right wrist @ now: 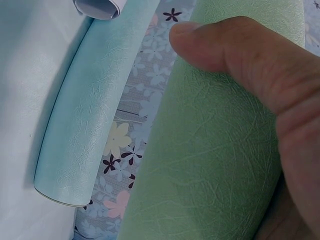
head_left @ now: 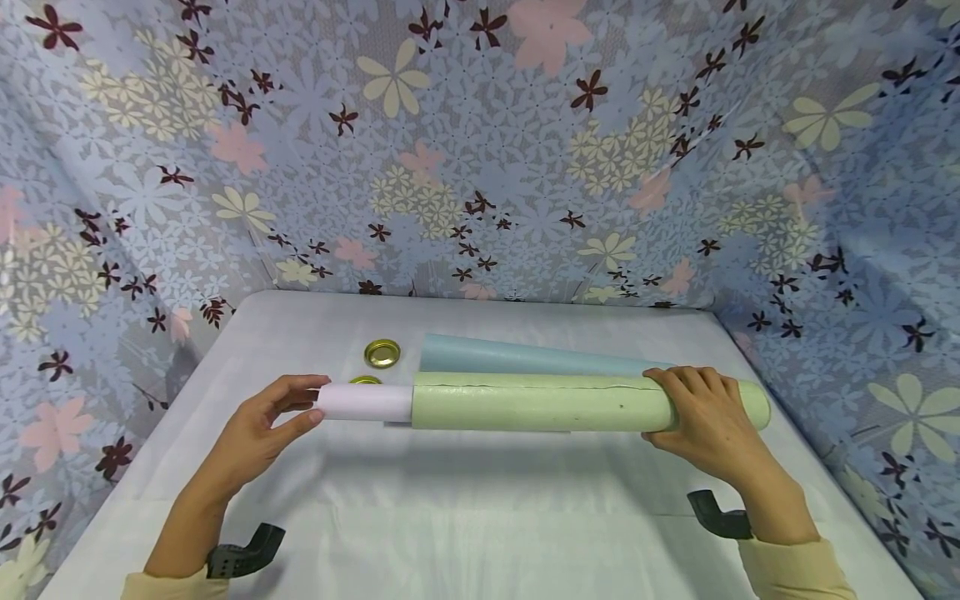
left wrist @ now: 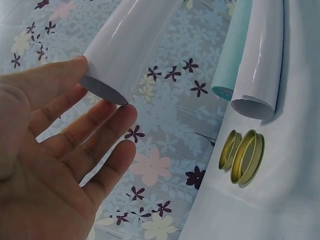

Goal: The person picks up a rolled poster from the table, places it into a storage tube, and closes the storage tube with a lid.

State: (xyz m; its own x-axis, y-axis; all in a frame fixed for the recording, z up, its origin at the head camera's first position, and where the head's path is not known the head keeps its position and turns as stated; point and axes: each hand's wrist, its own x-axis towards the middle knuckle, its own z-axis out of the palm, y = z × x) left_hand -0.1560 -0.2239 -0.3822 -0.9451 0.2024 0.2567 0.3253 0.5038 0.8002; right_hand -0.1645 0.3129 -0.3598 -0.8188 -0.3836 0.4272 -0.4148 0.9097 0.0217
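Both hands hold the rolls — right hand [head_left: 708, 417] gripping green roll [head_left: 540, 403].

Table [head_left: 465, 517]: white cloth cover. On it: 2 gold lids [head_left: 382, 353] near the back left; 1 blue roll [head_left: 517, 357] lying beside them.

Head view: taken from above and behind the hands, facing forward and down over the white table [head_left: 480, 517] toward the floral backdrop [head_left: 480, 125]. Left wrist view: very close beside the left hand [left wrist: 55, 165], facing along the white roll [left wrist: 125, 50]. Right wrist view: pressed close against the green roll [right wrist: 200, 165]. Both wrist views share the blue roll [right wrist: 80, 125].
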